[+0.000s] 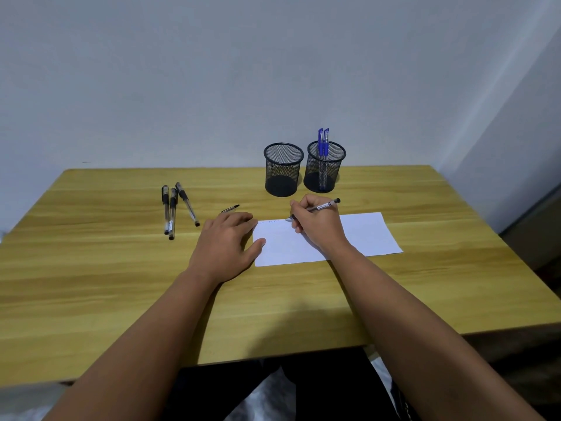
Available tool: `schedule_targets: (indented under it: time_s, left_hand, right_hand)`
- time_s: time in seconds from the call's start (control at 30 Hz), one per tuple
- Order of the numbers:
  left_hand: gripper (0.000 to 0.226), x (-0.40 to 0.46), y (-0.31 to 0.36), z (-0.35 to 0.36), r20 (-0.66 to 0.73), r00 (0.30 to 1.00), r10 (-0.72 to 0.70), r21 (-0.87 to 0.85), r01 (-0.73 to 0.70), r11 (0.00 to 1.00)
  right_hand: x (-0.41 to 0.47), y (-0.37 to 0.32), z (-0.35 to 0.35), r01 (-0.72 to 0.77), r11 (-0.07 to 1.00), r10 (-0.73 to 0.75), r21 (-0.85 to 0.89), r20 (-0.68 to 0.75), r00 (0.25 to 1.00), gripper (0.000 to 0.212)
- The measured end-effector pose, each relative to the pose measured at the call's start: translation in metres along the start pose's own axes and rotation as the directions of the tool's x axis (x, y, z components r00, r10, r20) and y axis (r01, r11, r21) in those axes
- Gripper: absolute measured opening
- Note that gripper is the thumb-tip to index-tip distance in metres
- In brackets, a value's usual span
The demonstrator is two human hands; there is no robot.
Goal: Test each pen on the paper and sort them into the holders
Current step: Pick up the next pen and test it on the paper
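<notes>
A white sheet of paper lies on the wooden table. My right hand grips a black pen with its tip on the paper's far left part, beside faint scribbles. My left hand lies flat, fingers pressing the paper's left edge. A black pen cap lies just beyond my left hand. Three black pens lie together at the left. Two black mesh holders stand at the back: the left holder looks empty, the right holder has two blue pens.
A pale wall runs right behind the table's far edge. The table's right edge is near a second wall and a dark strip of floor. My lap shows below the near edge.
</notes>
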State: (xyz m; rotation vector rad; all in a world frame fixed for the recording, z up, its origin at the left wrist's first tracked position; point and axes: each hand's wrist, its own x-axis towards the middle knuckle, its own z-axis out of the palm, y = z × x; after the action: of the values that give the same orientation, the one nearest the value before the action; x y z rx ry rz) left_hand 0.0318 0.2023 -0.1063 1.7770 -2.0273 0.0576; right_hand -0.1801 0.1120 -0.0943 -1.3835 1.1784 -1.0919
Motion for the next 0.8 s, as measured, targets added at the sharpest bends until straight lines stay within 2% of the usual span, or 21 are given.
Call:
schedule_targets:
  time_s: [0.23,0.37,0.5,0.7,0.8]
  left_hand:
    - [0.053,-0.0001,-0.0004,0.0,0.0,1.0,0.001,0.006,-0.001,1.0]
    - [0.053,0.0,-0.0007,-0.0001,-0.001,1.0,0.002,0.003,-0.002,1.0]
    - [0.052,0.0008,0.0001,-0.0002,-0.002,1.0,0.0,0.004,0.0,1.0]
    - [0.053,-0.0006,0.0005,0.0,0.006,1.0,-0.006,-0.009,0.006,1.0]
    - [0.055,0.0,0.0001,-0.001,0.011,1.0,-0.01,-0.022,0.01,1.0]
  right_hand:
    - [0.0004,0.0011,0.0026,0.025,0.998,-0.025,-0.059,0.007,1.0,0.037]
    - [0.0011,0.0024,0.0032,-0.001,1.0,0.0,-0.03,-0.033,0.999,0.04]
    - [0.0014,0.0033,0.0031,0.01,1.0,-0.01,-0.022,-0.01,1.0,0.038]
    - [0.0015,-0.0036,-0.0012,-0.001,0.989,0.012,0.145,-0.076,0.997,0.036]
    - [0.0014,-0.004,-0.0015,0.017,0.992,-0.007,0.129,-0.075,0.997,0.037]
